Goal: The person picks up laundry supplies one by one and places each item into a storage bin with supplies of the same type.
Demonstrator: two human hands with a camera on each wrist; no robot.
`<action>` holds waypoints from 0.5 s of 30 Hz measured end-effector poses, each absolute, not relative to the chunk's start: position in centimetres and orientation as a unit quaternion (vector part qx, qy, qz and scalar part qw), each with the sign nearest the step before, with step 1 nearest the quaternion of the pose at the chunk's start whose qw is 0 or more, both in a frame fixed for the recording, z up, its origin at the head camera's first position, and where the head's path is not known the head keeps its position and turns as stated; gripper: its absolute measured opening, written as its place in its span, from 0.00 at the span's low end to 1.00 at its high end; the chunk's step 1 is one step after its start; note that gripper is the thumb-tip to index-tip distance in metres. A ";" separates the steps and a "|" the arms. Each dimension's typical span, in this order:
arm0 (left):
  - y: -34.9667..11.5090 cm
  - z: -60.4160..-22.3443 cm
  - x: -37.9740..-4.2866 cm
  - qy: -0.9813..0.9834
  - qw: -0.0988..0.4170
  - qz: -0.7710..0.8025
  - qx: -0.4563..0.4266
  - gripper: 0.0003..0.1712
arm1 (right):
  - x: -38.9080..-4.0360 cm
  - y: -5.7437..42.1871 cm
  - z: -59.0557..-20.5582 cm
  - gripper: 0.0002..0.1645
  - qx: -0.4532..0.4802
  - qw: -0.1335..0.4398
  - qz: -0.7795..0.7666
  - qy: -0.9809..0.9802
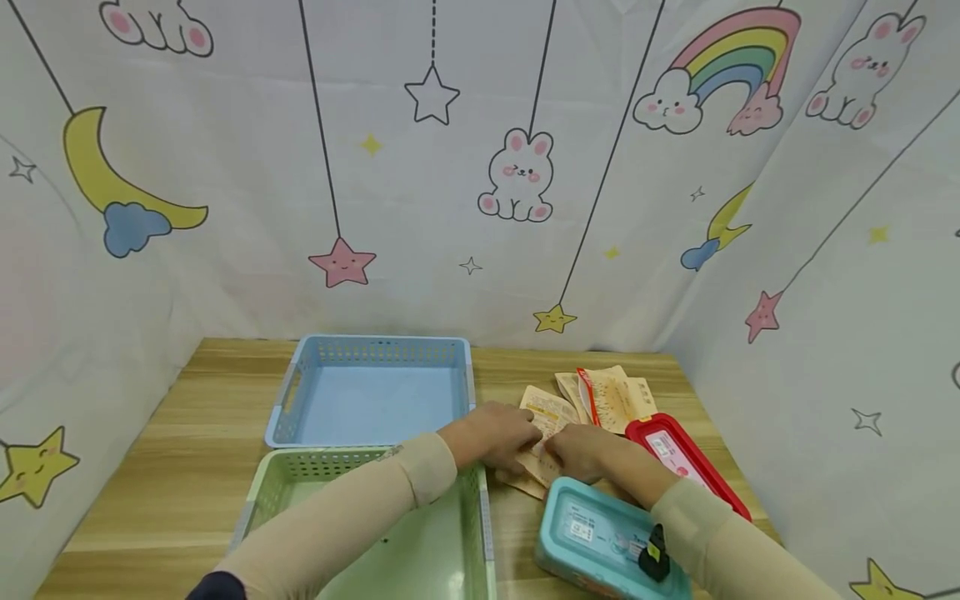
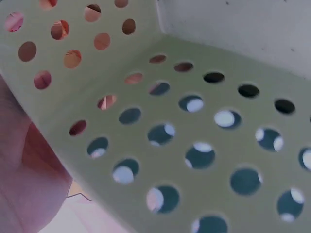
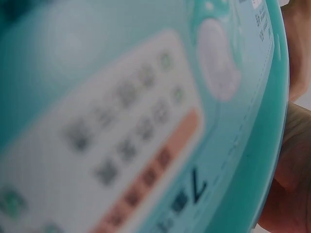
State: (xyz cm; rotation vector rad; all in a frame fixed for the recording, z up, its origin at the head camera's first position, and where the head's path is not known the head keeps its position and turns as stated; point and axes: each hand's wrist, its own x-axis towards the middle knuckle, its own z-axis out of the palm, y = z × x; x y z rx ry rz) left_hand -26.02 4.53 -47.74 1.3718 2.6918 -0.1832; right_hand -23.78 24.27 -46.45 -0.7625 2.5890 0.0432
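Observation:
In the head view a beige printed packet (image 1: 549,403) lies on the table right of the baskets, between my two hands. My left hand (image 1: 498,433) reaches over the corner of the green basket (image 1: 487,533), its fingers bent over the packet's left side. From the right, my right hand (image 1: 581,450) pinches the packet's edge with curled fingers. Part of the packet is hidden under the hands. The left wrist view is filled by the green basket's perforated wall (image 2: 116,160), with some of my left hand (image 2: 29,179) at the edge.
A blue basket (image 1: 382,404) stands behind the green one. More beige packets (image 1: 618,396) lie at the back right, beside a red-rimmed box (image 1: 693,462). Below my right forearm sits a teal lidded box (image 1: 592,542) with a small black object (image 1: 655,557) on top. Patterned curtains (image 1: 450,208) enclose the table.

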 end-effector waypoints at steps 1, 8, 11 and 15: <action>4.5 -47.7 -26.1 0.884 0.052 -0.059 0.460 0.16 | -23.8 24.3 -46.5 0.17 -0.278 0.218 0.015 0.935; 4.2 -47.2 -26.1 0.867 0.019 -0.081 0.492 0.17 | -23.7 24.7 -46.1 0.13 -0.293 0.223 -0.013 0.930; 4.1 -47.1 -25.9 0.862 0.005 -0.090 0.498 0.16 | -23.6 24.9 -45.9 0.13 -0.304 0.231 -0.027 0.924; 4.0 -47.0 -25.8 0.861 -0.004 -0.085 0.502 0.13 | -23.7 25.1 -45.7 0.14 -0.315 0.245 -0.050 0.915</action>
